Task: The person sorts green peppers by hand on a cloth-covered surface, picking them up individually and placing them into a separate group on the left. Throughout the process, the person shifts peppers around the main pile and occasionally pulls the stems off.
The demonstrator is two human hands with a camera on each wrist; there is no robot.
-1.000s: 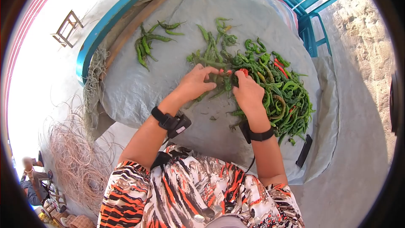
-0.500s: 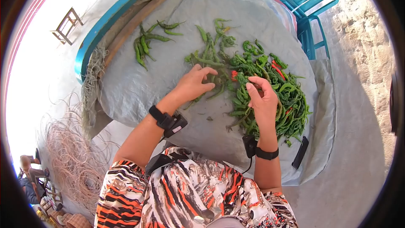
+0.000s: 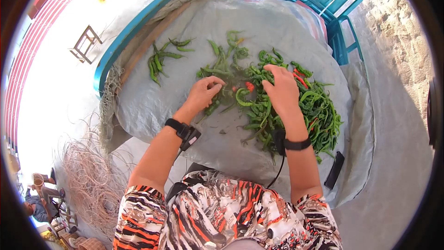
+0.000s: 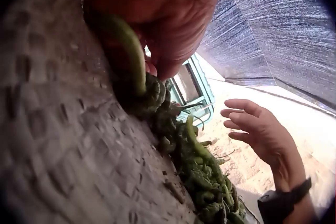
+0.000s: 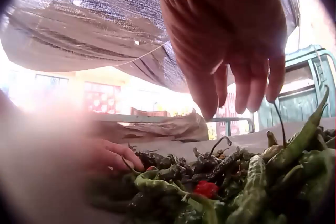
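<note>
A large pile of green chili peppers (image 3: 323,115) lies on the sheet, with red chilies (image 3: 300,79) at its upper side. Over its left part hovers my right hand (image 3: 283,91), its fingers loosely bent and apart, with nothing visible between them. My left hand (image 3: 202,93) is low by the looser middle heap of peppers (image 3: 222,62), thumb and fingers close together. A pale green chili (image 4: 128,50) crosses in front of it in the left wrist view; I cannot tell whether the fingers pinch anything. Between the hands are a curled green chili (image 3: 242,98) and a red chili (image 3: 250,86).
A smaller group of green chilies (image 3: 157,62) lies at the upper left of the grey sheet (image 3: 152,106). A blue metal rim (image 3: 134,32) borders the left side, and a black flat object (image 3: 334,170) lies at the lower right. A tangle of cord (image 3: 88,180) covers the floor.
My right hand drew away from the left hand to the right, then came to hover over the pile's left part. A curled green chili now shows between the hands. The head view has shifted slightly.
</note>
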